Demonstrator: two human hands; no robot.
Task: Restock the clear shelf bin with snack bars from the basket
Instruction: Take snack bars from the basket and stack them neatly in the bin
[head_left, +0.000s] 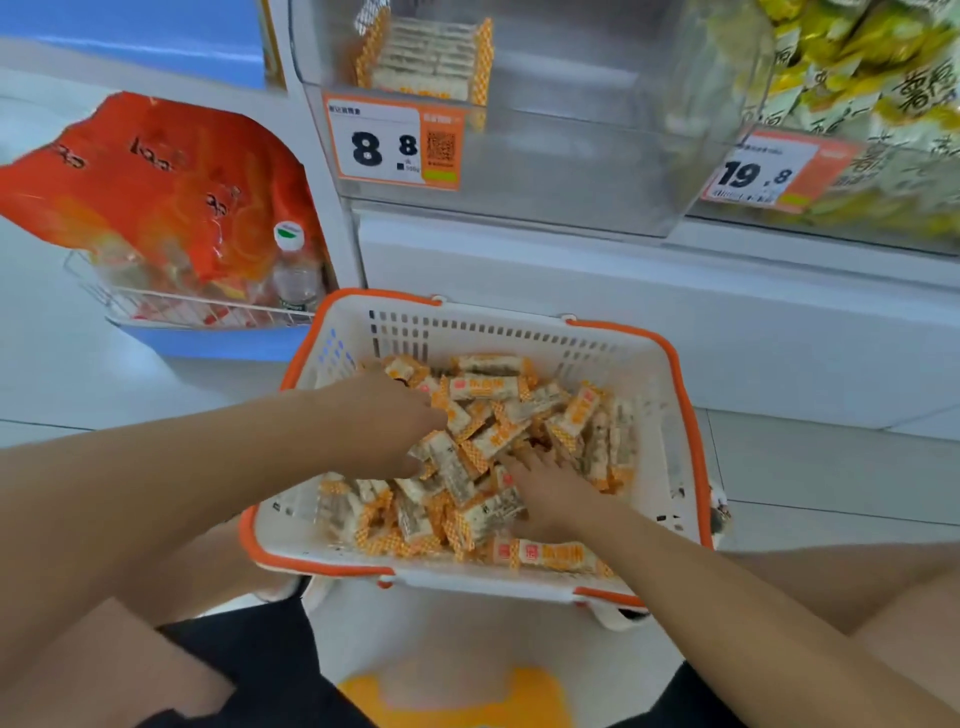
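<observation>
Head view: a white plastic shopping basket with an orange rim (691, 415) sits on the floor in front of the person, holding a loose heap of snack bars (483, 447) in white wrappers with orange checked ends. Both hands are down inside it. The left hand (379, 421) lies over the left part of the heap with its fingers curled into the bars; a bar lies right at the fingertips, but whether they grip or pinch it cannot be told. The right hand (550, 493) rests on the bars nearer the middle, fingers straight and slightly spread, pointing away from the person and lying flat on the wrappers.

Above the basket, on the shelf, stands the clear shelf bin (597, 156). It holds one short row of the same bars (431, 62) stacked at its back left. A price tag reading 8.8 (395, 143) is stuck to its front. To the right, a neighbouring bin carries yellow snack bags (872, 78) and a tag reading 19.8 (763, 174). To the left, a wire rack (171, 306) holds orange bags (145, 176) and a clear bottle with a white cap (296, 270)
</observation>
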